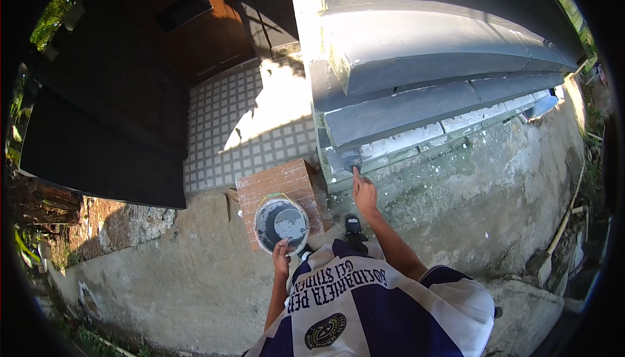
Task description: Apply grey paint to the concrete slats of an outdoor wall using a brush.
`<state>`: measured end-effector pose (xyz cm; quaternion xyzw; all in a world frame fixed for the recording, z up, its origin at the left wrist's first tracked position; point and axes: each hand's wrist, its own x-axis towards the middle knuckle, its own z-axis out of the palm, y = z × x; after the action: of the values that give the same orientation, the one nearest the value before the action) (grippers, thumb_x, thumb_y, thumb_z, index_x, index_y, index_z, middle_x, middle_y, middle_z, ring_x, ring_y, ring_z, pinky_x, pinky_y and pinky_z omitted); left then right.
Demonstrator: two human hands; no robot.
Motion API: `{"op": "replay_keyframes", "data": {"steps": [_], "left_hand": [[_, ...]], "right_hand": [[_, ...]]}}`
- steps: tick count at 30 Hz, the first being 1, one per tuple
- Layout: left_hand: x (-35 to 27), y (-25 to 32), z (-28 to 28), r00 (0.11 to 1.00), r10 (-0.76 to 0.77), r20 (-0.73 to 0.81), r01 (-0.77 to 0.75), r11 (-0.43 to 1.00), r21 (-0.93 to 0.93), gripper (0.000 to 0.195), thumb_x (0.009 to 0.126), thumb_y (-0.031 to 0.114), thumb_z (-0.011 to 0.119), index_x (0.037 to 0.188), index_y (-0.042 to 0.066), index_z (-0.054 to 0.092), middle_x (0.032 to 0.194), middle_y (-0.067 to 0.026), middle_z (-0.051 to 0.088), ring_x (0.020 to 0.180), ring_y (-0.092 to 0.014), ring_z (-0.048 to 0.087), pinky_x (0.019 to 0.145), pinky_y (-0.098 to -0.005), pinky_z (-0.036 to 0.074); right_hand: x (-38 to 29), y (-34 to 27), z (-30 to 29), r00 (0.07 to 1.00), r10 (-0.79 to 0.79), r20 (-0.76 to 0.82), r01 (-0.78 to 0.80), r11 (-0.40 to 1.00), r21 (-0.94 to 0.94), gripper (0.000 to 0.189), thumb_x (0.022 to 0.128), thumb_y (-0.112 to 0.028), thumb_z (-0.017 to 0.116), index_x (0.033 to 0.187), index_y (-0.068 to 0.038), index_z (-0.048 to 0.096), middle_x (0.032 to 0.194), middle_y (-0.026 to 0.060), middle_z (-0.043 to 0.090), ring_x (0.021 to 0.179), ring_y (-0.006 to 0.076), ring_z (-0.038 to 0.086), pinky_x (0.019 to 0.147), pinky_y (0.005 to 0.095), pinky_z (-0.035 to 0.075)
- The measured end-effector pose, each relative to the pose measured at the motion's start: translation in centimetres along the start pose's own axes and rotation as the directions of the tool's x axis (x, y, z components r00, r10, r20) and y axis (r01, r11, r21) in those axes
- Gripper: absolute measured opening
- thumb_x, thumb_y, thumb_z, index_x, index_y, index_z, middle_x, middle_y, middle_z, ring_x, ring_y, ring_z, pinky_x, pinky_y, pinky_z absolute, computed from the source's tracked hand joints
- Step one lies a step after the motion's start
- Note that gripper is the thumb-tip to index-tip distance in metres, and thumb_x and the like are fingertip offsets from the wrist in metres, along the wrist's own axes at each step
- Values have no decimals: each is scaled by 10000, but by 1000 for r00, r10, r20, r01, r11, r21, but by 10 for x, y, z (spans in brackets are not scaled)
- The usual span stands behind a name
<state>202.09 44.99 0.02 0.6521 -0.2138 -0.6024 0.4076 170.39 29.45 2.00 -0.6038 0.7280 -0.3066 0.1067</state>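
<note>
My right hand (364,192) reaches forward to the near corner of a low masonry ledge (405,142), closed around a small dark tool, probably a paintbrush, whose tip lies against the ledge. Fresh-looking dark grey covers the corner there, beside a paler strip. My left hand (281,254) grips the near rim of a bucket (260,230) with grey paint inside and a wire handle with a green grip. The bucket rests on a brown wooden-looking stand (273,176).
Grey-painted wall steps (405,113) rise above the ledge. A tiled porch floor (215,152) and a brown door (215,39) lie beyond the stand. A dark panel (107,147) is at left. Rough concrete ground (195,279) surrounds me; a blue object (542,108) lies at the far right.
</note>
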Motion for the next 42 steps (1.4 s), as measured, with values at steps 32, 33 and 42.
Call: {"op": "replay_keyframes", "data": {"steps": [32, 33, 42], "left_hand": [[17, 1, -23, 995, -29, 99, 25, 999, 33, 317, 889, 363, 549, 1133, 164, 583, 1109, 58, 634, 845, -92, 584, 640, -260, 324], [18, 3, -22, 994, -29, 104, 25, 999, 35, 317, 889, 363, 549, 1133, 164, 583, 1109, 58, 634, 845, -92, 584, 640, -260, 324], [2, 4, -16, 995, -9, 100, 15, 999, -53, 386, 871, 368, 549, 1190, 150, 550, 1201, 26, 593, 880, -101, 567, 632, -262, 322]], "right_hand": [[52, 15, -13, 980, 193, 56, -175, 957, -230, 374, 879, -170, 529, 1249, -206, 566, 775, 185, 647, 727, 396, 632, 673, 498, 508], [56, 29, -23, 979, 196, 52, -179, 956, -231, 374, 879, -170, 529, 1249, -206, 566, 775, 185, 647, 727, 396, 632, 673, 498, 508], [56, 32, -69, 978, -65, 198, 109, 969, -220, 319, 846, -162, 569, 1158, -137, 629, 805, 206, 651, 766, 398, 638, 713, 479, 525]]}}
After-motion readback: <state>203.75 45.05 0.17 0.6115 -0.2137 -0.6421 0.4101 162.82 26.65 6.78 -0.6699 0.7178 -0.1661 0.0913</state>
